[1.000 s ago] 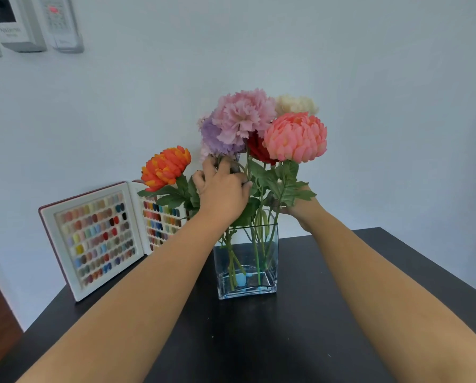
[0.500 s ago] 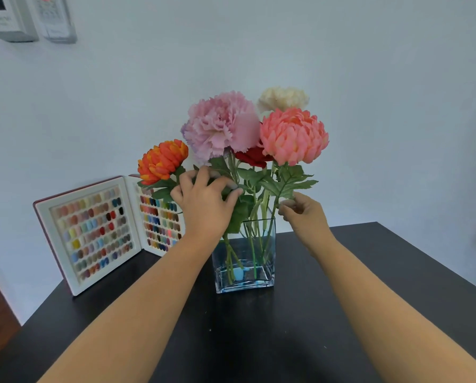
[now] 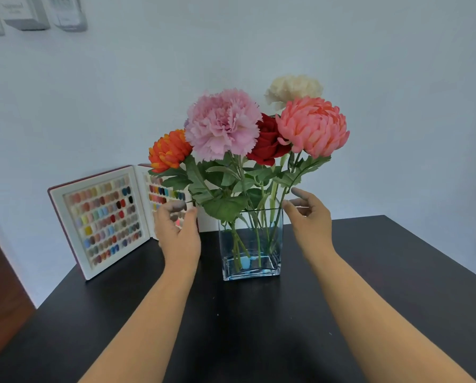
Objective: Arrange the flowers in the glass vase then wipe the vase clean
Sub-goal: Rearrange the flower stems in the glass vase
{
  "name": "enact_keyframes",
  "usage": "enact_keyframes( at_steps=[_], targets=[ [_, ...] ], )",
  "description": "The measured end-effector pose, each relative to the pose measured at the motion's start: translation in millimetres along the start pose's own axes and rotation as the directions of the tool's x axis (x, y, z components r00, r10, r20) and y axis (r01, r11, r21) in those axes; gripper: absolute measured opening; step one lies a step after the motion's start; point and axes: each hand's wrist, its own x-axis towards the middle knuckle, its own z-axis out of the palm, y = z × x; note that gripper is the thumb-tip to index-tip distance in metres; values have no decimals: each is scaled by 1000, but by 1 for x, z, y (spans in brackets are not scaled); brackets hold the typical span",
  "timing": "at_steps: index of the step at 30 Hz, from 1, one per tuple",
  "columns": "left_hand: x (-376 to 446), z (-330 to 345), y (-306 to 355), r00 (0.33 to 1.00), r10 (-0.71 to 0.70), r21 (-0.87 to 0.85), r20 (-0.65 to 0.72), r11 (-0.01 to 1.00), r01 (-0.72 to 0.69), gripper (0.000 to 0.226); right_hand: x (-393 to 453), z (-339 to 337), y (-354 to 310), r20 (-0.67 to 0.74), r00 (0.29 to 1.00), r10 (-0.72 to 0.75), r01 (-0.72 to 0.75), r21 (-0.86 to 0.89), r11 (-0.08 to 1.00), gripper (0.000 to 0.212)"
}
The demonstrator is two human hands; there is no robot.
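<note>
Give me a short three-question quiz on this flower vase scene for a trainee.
1. True or false: the left hand grips a stem.
2. Which flower stands farthest left? A) orange flower B) red rose C) cream flower
3. Fill in: the vase stands on a black ____.

Key: 1. False; both it and the right hand are open beside the vase. 2. A. 3. table.

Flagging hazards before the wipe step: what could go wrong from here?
1. The glass vase holds tall, top-heavy flowers; with both hands open and off it, a wiping push may tip it.
2. The open nail-colour sample book stands beside the left hand; an elbow swing could topple it.
</note>
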Motion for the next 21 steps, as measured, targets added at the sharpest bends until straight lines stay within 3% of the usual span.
enact_keyframes(
  at_steps=[2,6,12,17,21],
  targets=[
    [10,3,-5,971,-206,-47,125,976,213,25,1,4,-1,2,1000,3,-3,-12,1000,23],
    [29,9,-13,893,-258,-22,370,958,286,51,13,6,-4,-10,1000,17,-17,-36,999,10],
    [42,13,-21,832,-127,8,540,989,145,50,28,7,-4,79,997,-11,16,-66,998,7],
    [18,4,-40,867,-187,38,461,981,191,80,27,11,3,94,995,-22,32,-114,993,14],
    [5,11,-38,864,-72,95,498,995,28,85,24,11,5,82,995,-57,69,-144,987,13]
  ],
)
